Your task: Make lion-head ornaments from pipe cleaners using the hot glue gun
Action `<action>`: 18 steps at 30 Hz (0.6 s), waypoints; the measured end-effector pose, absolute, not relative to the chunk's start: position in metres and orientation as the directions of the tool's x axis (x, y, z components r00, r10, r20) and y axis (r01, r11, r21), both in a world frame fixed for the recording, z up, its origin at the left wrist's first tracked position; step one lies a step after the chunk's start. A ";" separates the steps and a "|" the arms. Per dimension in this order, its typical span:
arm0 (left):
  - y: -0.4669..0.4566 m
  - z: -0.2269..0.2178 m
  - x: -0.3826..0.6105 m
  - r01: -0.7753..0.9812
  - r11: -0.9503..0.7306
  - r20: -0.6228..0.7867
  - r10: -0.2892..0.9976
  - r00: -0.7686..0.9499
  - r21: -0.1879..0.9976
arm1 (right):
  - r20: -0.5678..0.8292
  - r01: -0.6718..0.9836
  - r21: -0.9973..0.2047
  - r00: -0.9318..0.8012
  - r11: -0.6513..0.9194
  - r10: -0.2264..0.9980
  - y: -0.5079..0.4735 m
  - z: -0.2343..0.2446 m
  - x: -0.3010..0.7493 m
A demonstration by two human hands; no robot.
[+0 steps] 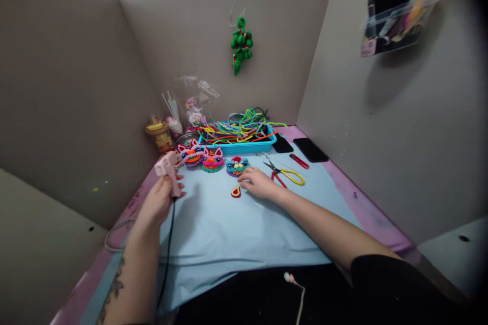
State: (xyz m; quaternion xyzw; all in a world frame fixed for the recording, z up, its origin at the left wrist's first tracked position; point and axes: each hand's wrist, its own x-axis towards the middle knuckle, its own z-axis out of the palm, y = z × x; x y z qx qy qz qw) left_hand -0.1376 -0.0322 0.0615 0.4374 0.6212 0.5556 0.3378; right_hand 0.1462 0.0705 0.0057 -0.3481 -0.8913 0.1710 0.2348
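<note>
My left hand [162,193] is wrapped round the handle of a pink glue gun [166,166], held above the left side of the table, its black cord hanging down. My right hand [257,183] rests low over the cloth with its fingers apart and reaching left. Its fingertips are beside a teal pipe-cleaner animal face [237,166] with a red patch on top; whether they touch is unclear. Just below them lies a small red and yellow teardrop piece [236,192]. Two pink-eared, multicoloured faces, one nearer the middle [212,160] and one further left [191,155], sit between my hands.
A blue tray [238,148] heaped with pipe cleaners stands at the back. Yellow-and-red handled pliers [284,172], a red utility knife [299,161] and a black phone [310,150] lie right. A cup [160,134] stands back left. Grey partitions enclose the table; a green ornament [241,45] hangs behind.
</note>
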 end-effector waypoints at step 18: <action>-0.017 0.009 -0.059 0.007 0.032 -0.032 0.999 -0.032 0.999 | 0.059 0.725 -0.412 -0.583 0.552 0.810 0.050 0.011 0.114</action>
